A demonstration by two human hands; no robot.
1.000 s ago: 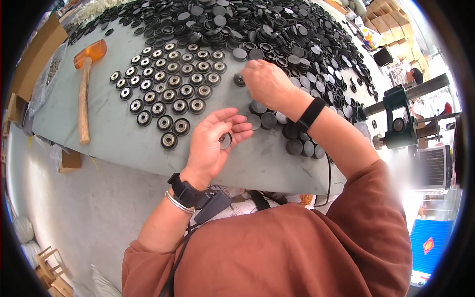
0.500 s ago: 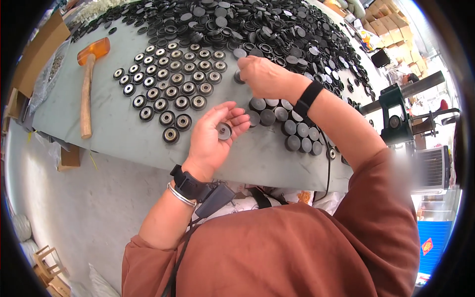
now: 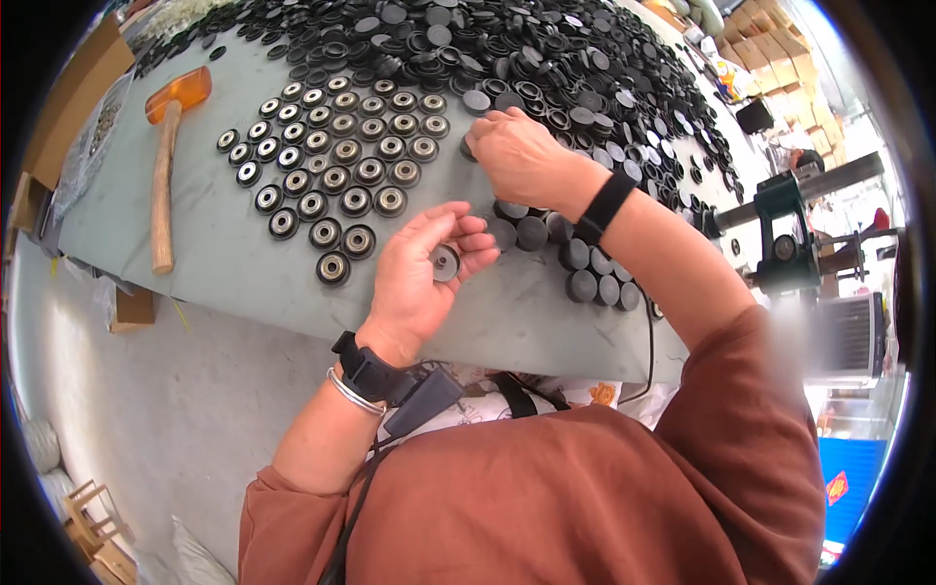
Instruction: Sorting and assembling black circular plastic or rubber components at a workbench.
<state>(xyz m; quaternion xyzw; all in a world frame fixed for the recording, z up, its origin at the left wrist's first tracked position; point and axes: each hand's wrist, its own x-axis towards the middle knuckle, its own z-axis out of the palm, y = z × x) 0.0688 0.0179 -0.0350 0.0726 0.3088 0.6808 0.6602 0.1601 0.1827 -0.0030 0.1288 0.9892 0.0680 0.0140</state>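
Observation:
My left hand is turned palm up, fingers curled, holding a round grey cap with a small centre stem. My right hand reaches palm down to the near edge of a heap of black caps. Its fingers are bent together over a dark round cap, of which only an edge shows; the fingertips are mostly hidden. To the left stand rows of black-rimmed wheels with metal bearings. Several flat-topped dark caps sit in a group below my right wrist.
A mallet with an orange head and wooden handle lies at the left of the grey-green tabletop. A green metal press stands at the right. Cardboard boxes are stacked far right. A black cable hangs over the front edge.
My right hand has moved slightly down and over the dark cap at the heap's edge. The left hand keeps its cap in nearly the same spot. The whole view has shifted a little.

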